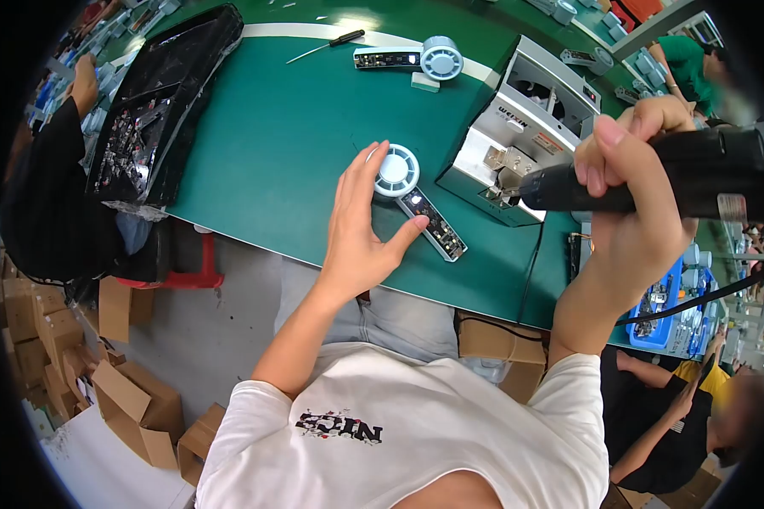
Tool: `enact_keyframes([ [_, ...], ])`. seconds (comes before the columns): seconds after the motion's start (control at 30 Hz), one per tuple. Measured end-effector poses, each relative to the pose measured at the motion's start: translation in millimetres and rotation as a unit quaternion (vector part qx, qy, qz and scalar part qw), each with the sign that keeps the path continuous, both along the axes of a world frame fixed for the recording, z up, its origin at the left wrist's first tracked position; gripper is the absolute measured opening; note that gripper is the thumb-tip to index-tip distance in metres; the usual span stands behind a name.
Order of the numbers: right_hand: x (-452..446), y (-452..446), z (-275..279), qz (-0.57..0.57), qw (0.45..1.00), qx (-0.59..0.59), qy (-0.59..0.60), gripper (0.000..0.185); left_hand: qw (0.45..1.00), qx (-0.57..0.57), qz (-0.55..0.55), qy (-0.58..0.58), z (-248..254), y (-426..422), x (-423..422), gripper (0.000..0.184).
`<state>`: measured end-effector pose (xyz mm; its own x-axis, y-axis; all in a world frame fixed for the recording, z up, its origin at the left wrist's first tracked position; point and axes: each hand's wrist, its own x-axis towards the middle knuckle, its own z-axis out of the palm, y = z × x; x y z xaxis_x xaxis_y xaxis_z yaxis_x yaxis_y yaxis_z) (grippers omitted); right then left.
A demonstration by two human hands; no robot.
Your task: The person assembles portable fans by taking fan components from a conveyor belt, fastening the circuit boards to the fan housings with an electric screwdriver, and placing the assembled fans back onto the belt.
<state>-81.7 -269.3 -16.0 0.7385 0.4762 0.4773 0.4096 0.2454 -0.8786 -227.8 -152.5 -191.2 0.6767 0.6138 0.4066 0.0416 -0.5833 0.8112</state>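
My left hand (pixel 356 225) is on a pale blue handheld fan (pixel 397 172) lying on the green mat. Its fingers lie along the left side of the round fan head, and the thumb touches the handle, where a bare circuit board shows. In my right hand (pixel 641 153) is a black electric screwdriver (pixel 713 174), held level with the fingers wrapped round it. The screwdriver's tip is at the front of a grey metal screw feeder (pixel 518 127) marked WEIXIN; whether a screw is on the tip cannot be made out.
A second fan (pixel 441 59) and a small screwdriver (pixel 327 46) lie at the back of the table (pixel 272 170). A black tray (pixel 165 110) of small parts stands left, near a person's dark sleeve (pixel 51 178). Right are a blue bin (pixel 658 314), a cable and other people.
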Motion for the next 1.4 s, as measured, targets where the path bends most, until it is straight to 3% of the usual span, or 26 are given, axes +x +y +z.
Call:
enact_keyframes([
  [0.17, -19.9, -12.2, 1.7, 0.083, 0.991, -0.073, 0.075, 0.018, 0.999, -0.027, -0.006, -0.019, -3.8, 1.5, 1.9, 0.082],
  [0.3, -20.7, -26.5, -18.1, 0.157, 0.983, -0.085, 0.041, 0.020, 0.999, -0.039, 0.001, -0.037, -8.6, 0.9, 2.9, 0.082],
  [0.47, -23.3, -28.5, -23.9, 0.193, 0.980, -0.023, 0.050, 0.021, 0.997, -0.058, 0.004, -0.043, -8.9, 0.1, 3.6, 0.081],
  [0.83, -33.9, -25.8, -28.5, 0.119, 0.988, -0.091, 0.044, 0.024, 0.999, -0.038, 0.009, -0.036, -8.9, 0.3, 2.6, 0.078],
  [0.97, -40.3, -23.9, -30.2, 0.153, 0.982, -0.055, 0.092, 0.027, 0.999, -0.032, 0.012, -0.039, -9.6, -0.6, 2.3, 0.078],
  [1.4, -19.6, -24.7, -28.0, 0.320, 0.939, -0.113, -0.050, 0.034, 0.999, -0.029, 0.013, -0.035, -7.3, -0.4, 1.5, 0.083],
])
